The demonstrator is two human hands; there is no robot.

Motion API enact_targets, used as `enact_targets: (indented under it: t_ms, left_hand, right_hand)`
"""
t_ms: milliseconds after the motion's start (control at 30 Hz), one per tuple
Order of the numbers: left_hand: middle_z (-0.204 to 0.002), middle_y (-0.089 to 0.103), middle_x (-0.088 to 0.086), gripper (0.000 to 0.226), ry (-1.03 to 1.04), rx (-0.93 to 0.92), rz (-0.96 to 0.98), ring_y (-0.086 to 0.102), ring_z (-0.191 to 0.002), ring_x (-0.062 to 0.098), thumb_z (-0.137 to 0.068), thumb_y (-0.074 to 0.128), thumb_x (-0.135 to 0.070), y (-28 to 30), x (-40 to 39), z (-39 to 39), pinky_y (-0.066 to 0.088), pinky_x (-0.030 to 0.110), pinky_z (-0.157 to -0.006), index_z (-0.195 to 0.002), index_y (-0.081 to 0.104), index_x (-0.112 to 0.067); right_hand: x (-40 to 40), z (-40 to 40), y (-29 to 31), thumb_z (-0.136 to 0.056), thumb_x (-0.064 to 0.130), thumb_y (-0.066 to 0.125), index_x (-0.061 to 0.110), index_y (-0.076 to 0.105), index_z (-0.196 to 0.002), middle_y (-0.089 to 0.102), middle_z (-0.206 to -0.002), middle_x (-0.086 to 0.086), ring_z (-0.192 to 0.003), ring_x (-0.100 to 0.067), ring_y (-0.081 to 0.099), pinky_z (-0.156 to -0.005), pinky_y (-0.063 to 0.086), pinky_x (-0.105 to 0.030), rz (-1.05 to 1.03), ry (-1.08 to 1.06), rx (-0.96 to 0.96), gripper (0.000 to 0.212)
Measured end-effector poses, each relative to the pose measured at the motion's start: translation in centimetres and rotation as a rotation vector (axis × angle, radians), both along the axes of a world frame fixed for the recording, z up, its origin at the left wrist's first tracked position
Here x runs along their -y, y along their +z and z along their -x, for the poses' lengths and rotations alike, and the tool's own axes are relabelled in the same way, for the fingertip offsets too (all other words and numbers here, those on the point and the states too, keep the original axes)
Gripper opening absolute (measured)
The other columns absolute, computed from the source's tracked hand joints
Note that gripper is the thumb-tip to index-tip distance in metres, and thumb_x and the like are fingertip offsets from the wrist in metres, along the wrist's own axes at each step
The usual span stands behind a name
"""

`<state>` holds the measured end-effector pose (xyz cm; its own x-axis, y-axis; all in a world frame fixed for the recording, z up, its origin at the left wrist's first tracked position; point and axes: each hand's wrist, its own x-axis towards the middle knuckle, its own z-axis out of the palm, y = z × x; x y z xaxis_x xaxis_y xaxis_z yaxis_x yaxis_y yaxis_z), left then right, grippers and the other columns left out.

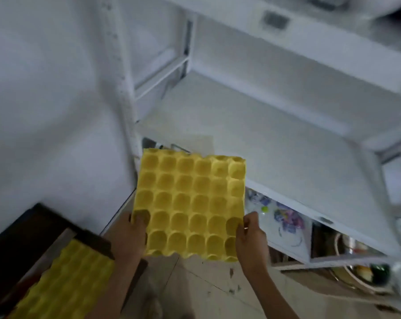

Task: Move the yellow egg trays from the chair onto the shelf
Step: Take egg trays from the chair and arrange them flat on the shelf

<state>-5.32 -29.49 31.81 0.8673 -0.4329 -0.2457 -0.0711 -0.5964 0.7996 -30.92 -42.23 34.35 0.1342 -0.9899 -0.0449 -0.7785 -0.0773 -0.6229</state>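
Observation:
A yellow egg tray (190, 203) hangs in the air in front of the white shelf (275, 143), its far edge at the shelf's front left corner. My left hand (131, 236) grips its near left edge, thumb in a cup. My right hand (250, 238) pinches its near right corner. More yellow egg trays (66, 284) lie on the dark chair (33, 229) at the lower left. The shelf board ahead is bare and white.
A white wall stands to the left of the shelf post (123, 77). Another shelf board (310, 35) runs above. Under the shelf sit a patterned bag (284, 217) and pots and bowls (360, 263). The floor below is tiled.

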Motion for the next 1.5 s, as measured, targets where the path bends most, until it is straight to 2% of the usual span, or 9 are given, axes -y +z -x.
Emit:
enact_targets:
  t_ms: [200,300,400,600,700,1000,1200,1267,1500]
  left_hand:
    - [-0.077,0.066,0.005,0.031,-0.273,-0.036,-0.060,0.062,-0.071,0.023,-0.099,0.050,-0.028,5.2,7.0,4.2,0.046,0.031,-0.062,-0.078,0.064,-0.011]
    - [-0.076,0.065,0.001,0.028,-0.306,0.018,-0.042,0.060,-0.071,0.016,-0.097,0.048,-0.025,7.0,9.0,4.7,0.046,0.031,-0.062,-0.073,0.062,-0.019]
    - [-0.078,0.061,0.000,0.024,-0.337,0.031,-0.137,0.061,-0.079,0.025,-0.095,0.046,-0.023,7.8,10.6,3.4,0.046,0.036,-0.071,-0.075,0.059,-0.019]
    - [-0.088,0.065,0.006,0.020,-0.291,0.012,-0.145,0.064,-0.088,0.030,-0.092,0.051,-0.025,7.8,15.2,-2.2,0.055,0.043,-0.082,-0.090,0.065,-0.011]
    - [-0.085,0.063,0.004,0.021,-0.310,0.017,-0.164,0.063,-0.091,0.032,-0.093,0.053,-0.025,7.0,19.2,-6.2,0.057,0.045,-0.086,-0.093,0.065,-0.008]
    - [-0.091,0.065,0.008,0.023,-0.413,0.082,-0.197,0.063,-0.087,0.031,-0.093,0.058,-0.029,5.2,34.9,-19.9,0.047,0.033,-0.067,-0.099,0.068,-0.009]
    - [-0.090,0.065,0.007,0.033,-0.436,0.182,-0.233,0.061,-0.085,0.029,-0.098,0.047,-0.034,4.6,41.1,-25.7,0.049,0.036,-0.070,-0.099,0.068,-0.009]
    - [-0.097,0.066,0.010,0.035,-0.467,0.178,-0.245,0.062,-0.094,0.034,-0.098,0.045,-0.034,4.2,42.4,-27.2,0.054,0.041,-0.080,-0.104,0.069,-0.009]
    - [-0.119,0.068,0.016,0.048,-0.441,0.029,-0.072,0.067,-0.107,0.036,-0.098,0.050,-0.043,1.3,45.5,-27.8,0.055,0.047,-0.092,-0.129,0.056,-0.007]
  right_hand:
    - [2.6,7.8,2.8,-0.094,0.002,0.056,0.014,0.045,-0.094,0.061,-0.072,-0.006,-0.064,-0.033,0.057,-0.057,0.043,-0.040,0.001,-0.149,0.072,0.016]
    - [3.8,8.4,3.3,-0.096,0.004,0.055,0.013,0.048,-0.101,0.062,-0.084,-0.006,-0.071,-0.031,0.057,-0.058,0.038,-0.037,-0.033,-0.128,0.142,0.012]
    - [5.2,7.8,4.1,-0.097,0.007,0.052,0.016,0.044,-0.100,0.059,-0.077,-0.002,-0.068,-0.028,0.055,-0.051,0.033,-0.031,-0.095,-0.140,0.213,0.012]
    - [11.5,2.0,4.3,-0.094,0.013,0.062,0.012,0.062,-0.115,0.068,-0.101,-0.005,-0.094,-0.028,0.065,-0.079,0.055,-0.040,-0.356,-0.163,0.391,0.020]
    - [15.4,-1.2,3.2,-0.092,0.013,0.063,0.011,0.073,-0.104,0.074,-0.098,-0.008,-0.093,-0.031,0.070,-0.087,0.060,-0.050,-0.412,-0.142,0.345,0.016]
    - [29.5,-14.5,1.1,-0.086,0.017,0.071,0.009,0.075,-0.106,0.074,-0.102,-0.015,-0.095,-0.036,0.071,-0.089,0.061,-0.052,-0.461,-0.208,0.264,0.022]
    - [36.7,-21.6,0.7,-0.082,0.024,0.075,0.014,0.075,-0.111,0.072,-0.100,-0.011,-0.086,-0.028,0.068,-0.060,0.051,-0.026,-0.458,-0.254,0.217,0.030]
    - [38.5,-23.1,0.6,-0.082,0.027,0.075,0.016,0.075,-0.111,0.072,-0.097,-0.010,-0.084,-0.027,0.068,-0.057,0.049,-0.024,-0.440,-0.252,0.207,0.031]
    - [41.6,-25.2,-1.3,-0.083,0.029,0.073,0.016,0.072,-0.119,0.070,-0.101,-0.010,-0.091,-0.032,0.069,-0.082,0.063,-0.044,-0.416,-0.266,0.148,0.038]
